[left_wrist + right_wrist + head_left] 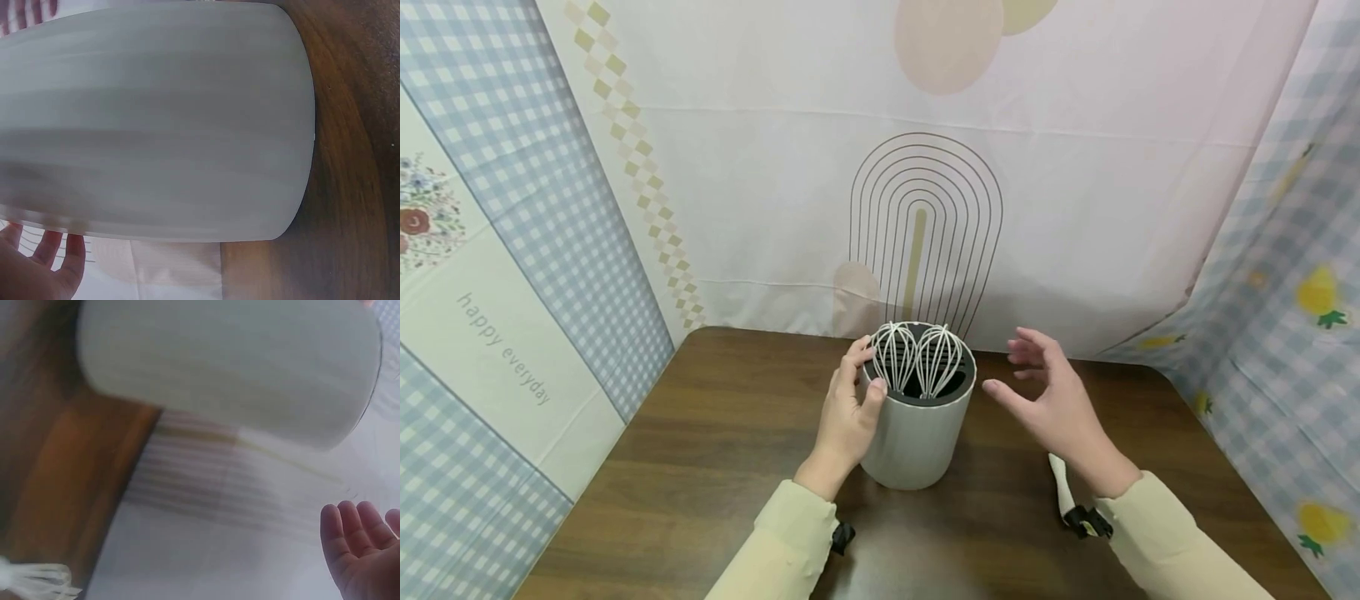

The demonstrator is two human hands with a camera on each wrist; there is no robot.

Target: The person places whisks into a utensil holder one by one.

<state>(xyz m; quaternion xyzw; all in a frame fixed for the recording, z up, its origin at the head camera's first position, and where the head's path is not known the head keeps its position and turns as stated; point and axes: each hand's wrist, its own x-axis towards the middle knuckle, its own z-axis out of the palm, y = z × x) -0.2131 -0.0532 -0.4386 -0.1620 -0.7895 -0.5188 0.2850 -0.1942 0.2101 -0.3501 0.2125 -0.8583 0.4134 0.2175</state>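
A light grey knife block [910, 446], with a black slotted top and ribbed sides, stands upright on the table. Two white whisks [893, 354] [938, 358] stand in it, wire loops up and handles hidden inside. My left hand [848, 408] holds the block's left side near the rim, thumb at the front and fingers further back. In the left wrist view the fingertips [74, 247] touch its wall. To the right, my right hand [1056, 404] hovers apart from the block, fingers spread and holding nothing.
A white handle [1060, 483] lies on the brown wooden table [715, 467], partly under my right wrist. White wire loops [44, 581] show on the table in the right wrist view. A patterned cloth [760, 208] hangs behind the table; checked cloths flank it.
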